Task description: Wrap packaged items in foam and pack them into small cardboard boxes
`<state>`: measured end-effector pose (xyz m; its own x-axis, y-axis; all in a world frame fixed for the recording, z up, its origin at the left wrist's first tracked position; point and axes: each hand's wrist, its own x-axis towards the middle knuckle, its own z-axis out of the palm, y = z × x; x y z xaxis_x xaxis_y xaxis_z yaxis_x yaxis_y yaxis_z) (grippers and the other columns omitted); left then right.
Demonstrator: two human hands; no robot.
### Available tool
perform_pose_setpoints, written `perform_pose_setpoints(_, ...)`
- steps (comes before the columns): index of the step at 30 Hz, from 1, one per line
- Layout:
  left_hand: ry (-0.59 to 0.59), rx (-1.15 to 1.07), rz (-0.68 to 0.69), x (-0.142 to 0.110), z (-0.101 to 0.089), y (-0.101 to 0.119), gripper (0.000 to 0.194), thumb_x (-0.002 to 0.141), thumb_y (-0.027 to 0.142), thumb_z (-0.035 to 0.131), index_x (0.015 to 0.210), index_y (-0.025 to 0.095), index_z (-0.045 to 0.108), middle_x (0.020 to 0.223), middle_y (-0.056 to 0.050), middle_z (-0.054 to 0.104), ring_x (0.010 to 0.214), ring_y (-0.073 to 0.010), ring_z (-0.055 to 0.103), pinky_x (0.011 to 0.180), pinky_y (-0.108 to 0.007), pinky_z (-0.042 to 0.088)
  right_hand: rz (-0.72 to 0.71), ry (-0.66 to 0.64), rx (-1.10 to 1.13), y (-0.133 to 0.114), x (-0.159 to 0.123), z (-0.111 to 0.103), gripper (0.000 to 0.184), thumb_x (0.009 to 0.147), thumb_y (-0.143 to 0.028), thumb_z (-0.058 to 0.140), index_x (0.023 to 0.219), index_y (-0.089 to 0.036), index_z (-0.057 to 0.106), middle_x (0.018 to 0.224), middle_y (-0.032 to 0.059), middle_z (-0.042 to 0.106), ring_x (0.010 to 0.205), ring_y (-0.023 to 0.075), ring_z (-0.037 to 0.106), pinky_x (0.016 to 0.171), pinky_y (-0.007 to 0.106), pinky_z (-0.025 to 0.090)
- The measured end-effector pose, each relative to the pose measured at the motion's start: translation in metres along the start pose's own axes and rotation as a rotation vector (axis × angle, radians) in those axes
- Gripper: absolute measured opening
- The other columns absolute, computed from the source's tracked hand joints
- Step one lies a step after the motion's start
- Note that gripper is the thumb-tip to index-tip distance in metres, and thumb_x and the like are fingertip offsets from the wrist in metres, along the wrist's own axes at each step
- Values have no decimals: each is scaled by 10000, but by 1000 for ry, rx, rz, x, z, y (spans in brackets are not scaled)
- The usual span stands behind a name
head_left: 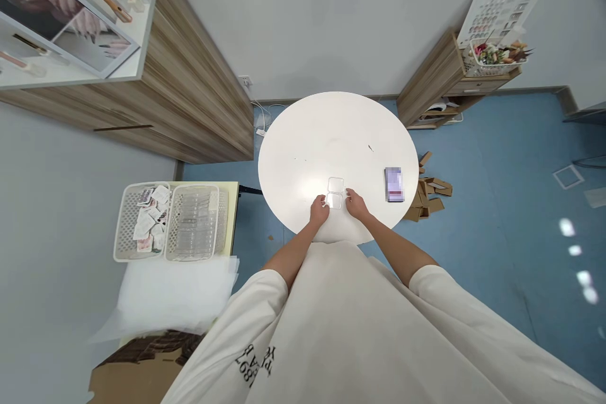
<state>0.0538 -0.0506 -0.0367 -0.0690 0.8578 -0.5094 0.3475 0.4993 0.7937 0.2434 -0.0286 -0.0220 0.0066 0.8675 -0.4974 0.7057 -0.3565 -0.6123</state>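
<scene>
on glossy white tabletop point(326, 132) — clear plastic case point(335, 201), open, round-cornered

Loose white short-sleeved cloth top point(360, 322), printed in black

Its wide left sleeve point(260, 300) and right sleeve point(438, 290) end near the elbows; left hand point(319, 210) and right hand point(356, 204) are bare. Black letters and numerals point(247, 371) mark the left side, partly lost in creases.

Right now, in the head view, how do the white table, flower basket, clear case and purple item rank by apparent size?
1. White table
2. Flower basket
3. Clear case and purple item: too alike to rank
</scene>
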Motion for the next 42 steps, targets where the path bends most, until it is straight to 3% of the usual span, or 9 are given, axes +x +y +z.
perform_pose_setpoints(8, -49, 13, -35, -13, -2, -9, 418, 796, 107, 611, 1196, 226, 574, 1328, -101, 627, 1177, -238, 620, 985, -377, 481, -3, -40, 74, 13, -31, 19, 418, 921, -170, 442, 1296, -237, 614, 1325, 46, 649, 1177, 169, 615, 1023, 326, 485)
perform_pose_setpoints(15, -122, 1, -9, -10, 1, -8, 470, 768, 160, 673, 1223, 234, 581, 1378, -98, 606, 1233, -267, 589, 1009, -395, 467, -11, -84, 71, 4, -26, 17, 460, 915, -228, 519, 1371, -221, 581, 1401, 72, 601, 1220, 191, 597, 1028, 313, 485)
perform_pose_setpoints(21, -60, 30, -38, -9, -10, -5, 438, 755, 181, 700, 1184, 222, 618, 1359, -108, 614, 1198, -263, 608, 988, -373, 482, -25, -95, 15, -1, -26, 12, 456, 917, -234, 520, 1369, -217, 583, 1414, 92, 580, 1188, 199, 621, 1009, 314, 497)
perform_pose_setpoints(27, 70, 17, -14, -18, -46, 1, 329, 805, 178, 671, 1131, 200, 636, 1331, -134, 627, 1169, -266, 628, 1003, -392, 482, -174, -20, -71, -9, -23, -1, 417, 926, -208, 454, 1311, -196, 612, 1410, 103, 551, 1276, 228, 543, 1086, 361, 431)
perform_pose_setpoints(31, 168, -17, 15, -31, -74, 1, 300, 867, 212, 642, 1166, 214, 633, 1363, -123, 613, 1223, -265, 603, 1021, -387, 475, -276, 8, -129, -33, -13, -5, 411, 929, -209, 433, 1296, -196, 618, 1408, 102, 546, 1314, 254, 491, 1091, 389, 414)
perform_pose_setpoints(35, 277, -20, 36, -49, -108, -5, 281, 904, 223, 607, 1184, 218, 630, 1367, -115, 613, 1226, -265, 599, 1025, -399, 475, -411, -54, -154, -75, -5, 12, 403, 939, -219, 422, 1291, -204, 618, 1396, 89, 555, 1304, 248, 498, 1085, 378, 416)
perform_pose_setpoints(42, 472, -75, 31, -84, -183, -20, 292, 917, 254, 604, 1206, 221, 629, 1359, -127, 621, 1249, -290, 582, 1005, -402, 491, -643, -218, -120, -165, -12, 60, 376, 950, -223, 434, 1268, -216, 634, 1365, 73, 591, 1284, 220, 529, 1109, 366, 406)
